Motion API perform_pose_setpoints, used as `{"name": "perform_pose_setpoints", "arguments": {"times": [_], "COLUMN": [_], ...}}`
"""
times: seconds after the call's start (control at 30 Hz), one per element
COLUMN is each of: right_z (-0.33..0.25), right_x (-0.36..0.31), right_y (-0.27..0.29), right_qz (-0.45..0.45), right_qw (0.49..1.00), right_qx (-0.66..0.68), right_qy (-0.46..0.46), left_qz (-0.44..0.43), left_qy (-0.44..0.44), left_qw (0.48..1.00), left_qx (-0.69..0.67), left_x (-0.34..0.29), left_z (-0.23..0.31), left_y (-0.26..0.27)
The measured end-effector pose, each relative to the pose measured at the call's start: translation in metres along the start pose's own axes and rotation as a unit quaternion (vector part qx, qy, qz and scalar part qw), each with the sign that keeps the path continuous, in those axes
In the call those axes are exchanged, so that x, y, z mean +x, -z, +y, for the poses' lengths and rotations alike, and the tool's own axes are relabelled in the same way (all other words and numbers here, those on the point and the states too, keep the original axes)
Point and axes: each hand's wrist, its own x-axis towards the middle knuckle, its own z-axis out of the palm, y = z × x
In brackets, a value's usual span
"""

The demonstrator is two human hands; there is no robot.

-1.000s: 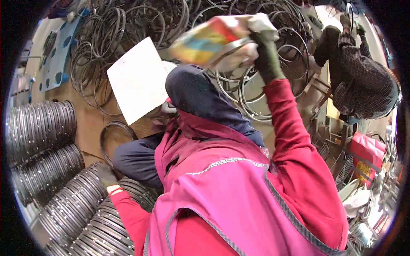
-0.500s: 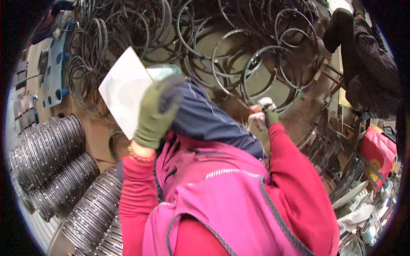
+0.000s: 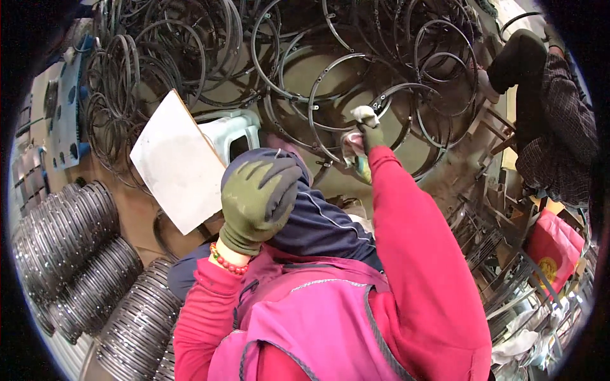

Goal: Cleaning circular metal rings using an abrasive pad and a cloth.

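Observation:
My left hand (image 3: 259,202), in a green glove with dark-coated fingers, rests over my bent knee in navy trousers (image 3: 324,216). Its fingers are curled, and nothing shows in them. My right hand (image 3: 373,136), also gloved, reaches forward and grips a bunched white and reddish rag (image 3: 353,146). Just beyond the rag lie thin dark metal rings (image 3: 311,106) with small shiny spots, overlapping on the floor. A white board (image 3: 181,166) tilts beside my left hand, next to a pale plastic stool (image 3: 232,129). The inside of my left palm is hidden.
Stacked coils of dark rings (image 3: 70,235) stand at the left, near a blue perforated panel (image 3: 67,117). More rings heap up along the far side. Another person (image 3: 549,120) is at the far right, above metal frames (image 3: 508,286) and a red bag (image 3: 553,247).
My left hand, blurred before, has come to rest on the knee, now clearly seen. My right arm has stretched further forward and left with the rag. The view has shifted slightly.

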Motion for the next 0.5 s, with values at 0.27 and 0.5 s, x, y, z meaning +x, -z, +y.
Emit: {"name": "perform_pose_setpoints", "arguments": {"times": [0.27, 0.5], "right_z": [0.028, 0.014], "right_x": [0.0, -0.095], "right_y": [0.023, 0.045], "right_qz": [-0.113, -0.213], "right_qw": [0.986, 0.971], "right_qx": [0.122, 0.106], "right_qy": [-0.031, 0.017], "left_qz": [0.011, 0.049], "left_qy": [-0.018, -0.022], "left_qw": [0.999, 0.998], "left_qx": [-0.025, -0.016], "left_x": [0.002, -0.008], "left_z": [-0.001, -0.005], "left_y": [-0.002, -0.005]}}
